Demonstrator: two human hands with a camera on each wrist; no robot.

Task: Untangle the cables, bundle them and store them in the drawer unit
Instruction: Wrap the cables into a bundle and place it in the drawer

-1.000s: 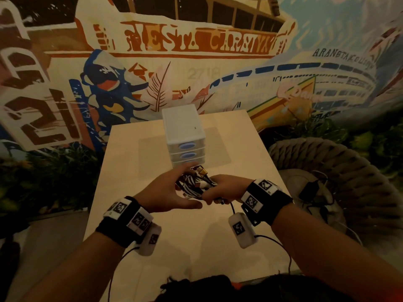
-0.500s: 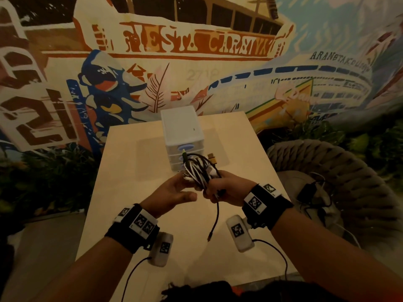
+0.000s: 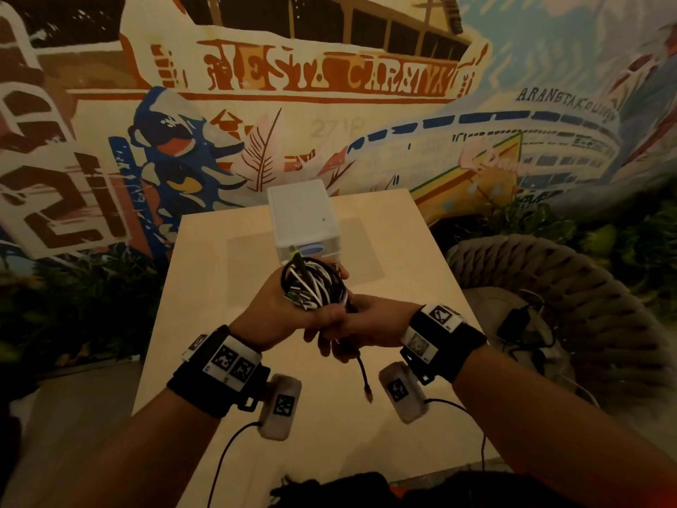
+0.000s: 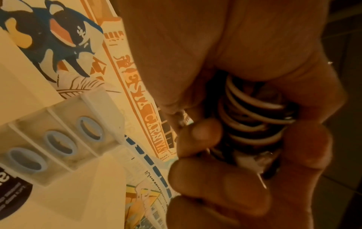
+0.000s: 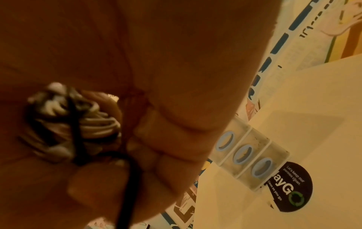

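Note:
A tangle of black and white cables (image 3: 311, 286) is held above the wooden table (image 3: 227, 324), just in front of the white drawer unit (image 3: 302, 218). My left hand (image 3: 285, 306) cups and grips the bundle from the left; the coils show between its fingers (image 4: 252, 117). My right hand (image 3: 351, 324) grips the lower part of the bundle (image 5: 74, 124), and a black cable end (image 3: 364, 379) with a gold plug dangles below it. The three drawers with blue handles (image 4: 56, 144) (image 5: 243, 156) look closed.
A woven rope chair (image 3: 549, 295) with a cushion, a black charger (image 3: 513, 320) and loose wires stands right of the table. A round black sticker (image 5: 290, 186) lies on the tabletop in front of the drawer unit. A painted mural wall rises behind. Dark fabric lies at the near edge.
The hands have lifted the cable tangle off the table toward the drawer unit. A black cable end has come free and hangs below the right hand.

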